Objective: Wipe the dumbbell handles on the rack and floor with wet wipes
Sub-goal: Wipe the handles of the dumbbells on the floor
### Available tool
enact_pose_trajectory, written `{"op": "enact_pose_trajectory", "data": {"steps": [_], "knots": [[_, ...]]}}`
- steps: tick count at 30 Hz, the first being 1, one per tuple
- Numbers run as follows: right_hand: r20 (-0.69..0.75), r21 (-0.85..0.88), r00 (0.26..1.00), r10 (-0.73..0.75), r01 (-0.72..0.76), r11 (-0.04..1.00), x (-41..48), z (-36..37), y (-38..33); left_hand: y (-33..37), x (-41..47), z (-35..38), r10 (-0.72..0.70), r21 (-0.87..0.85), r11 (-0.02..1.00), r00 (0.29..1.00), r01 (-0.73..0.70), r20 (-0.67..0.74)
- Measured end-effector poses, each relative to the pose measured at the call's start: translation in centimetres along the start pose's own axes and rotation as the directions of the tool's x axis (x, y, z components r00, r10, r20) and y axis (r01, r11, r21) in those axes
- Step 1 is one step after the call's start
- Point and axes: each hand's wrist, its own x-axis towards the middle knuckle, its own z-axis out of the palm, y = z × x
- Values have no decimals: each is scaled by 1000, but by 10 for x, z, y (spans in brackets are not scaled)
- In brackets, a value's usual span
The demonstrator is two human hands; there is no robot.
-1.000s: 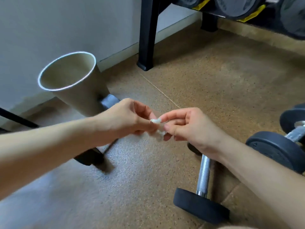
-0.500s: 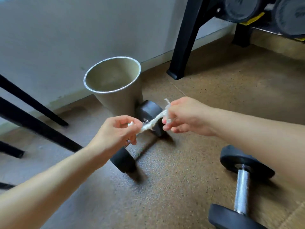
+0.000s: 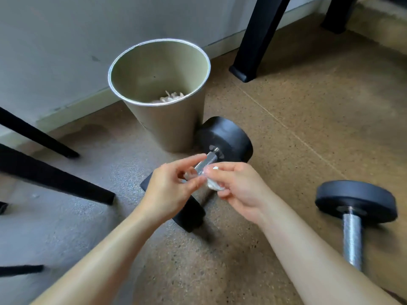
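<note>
Right hand [image 3: 240, 190]: fingers curled, pinching a crumpled white wet wipe [image 3: 214, 184] against the thumb, held above the floor and just in front of the first dumbbell's handle. Left hand [image 3: 169, 190]: fingers parted and loosely curved, forefinger stretched toward the wipe; motion blur hides whether they hold any of it. Black round-headed dumbbell with knurled silver handle [image 3: 208, 160]: lies on the speckled brown floor [image 3: 286, 128], far head just beside the bin, near head partly hidden under the left wrist. Second black dumbbell with silver handle [image 3: 352, 243]: lies on the floor to the right, well apart from the first. Beige tapered waste bin with bright metal rim [image 3: 158, 124]: stands upright near the grey wall [image 3: 66, 40] and contains crumpled pale used wipes [image 3: 170, 98]. Black rack leg [image 3: 257, 40]: stands behind the bin, to its right.
</note>
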Motion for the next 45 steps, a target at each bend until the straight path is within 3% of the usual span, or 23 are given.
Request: {"op": "enact_pose_trajectory", "data": {"steps": [3,7,10,14,17,20,22,23,25,27,29,30,33,37,41,42,45], "knots": [[57,130,996,74,-81,988,2,-3,9,-12,5,-6,-21,229,973,1000,23,-10],[124,222,992,39,-66,973,2,-9,19,-26,9,-8,61,195,979,997,-52,-38],[55,171,998,-27,17,985,9,-4,30,-34,13,-1,90,187,979,995,-81,-41],[14,182,1000,-22,19,983,23,4,42,-45,15,4,159,380,918,984,-116,-84],[-101,-11,990,-102,101,995,40,1,48,-53,14,-13,-50,433,901,999,36,21],[-248,-253,941,-230,166,953,66,-5,55,-62,9,-23,-220,576,807,972,132,85],[-208,-448,922,-325,206,870,79,-3,62,-62,3,-20,-194,621,775,979,115,61],[-142,-574,908,-395,250,780,83,-1,66,-61,0,-17,-165,644,759,985,93,53],[77,-777,829,-554,398,488,88,2,79,-58,-8,-11,-122,697,714,992,63,35],[261,-845,731,-630,488,216,86,-2,90,-58,-16,-4,-73,750,661,997,23,34],[318,-880,652,-688,473,42,92,-20,89,-56,-24,3,-33,785,619,998,-15,45],[267,-902,630,-729,430,41,98,-30,86,-55,-27,6,-12,797,603,999,-32,49],[61,-915,643,-763,342,215,97,-37,82,-53,-35,16,23,836,543,997,-80,80],[381,-843,673,-634,535,60,73,-29,97,-47,-45,25,20,861,491,990,-134,143],[148,-921,661,-736,363,141,86,-49,81,-46,-53,28,61,851,495,984,-177,169],[149,-927,673,-725,349,134,82,-47,83,-45,-56,30,77,851,491,982,-188,173],[409,-872,713,-569,489,-15,65,-46,93,-41,-63,36,108,850,472,972,-233,207]]}}
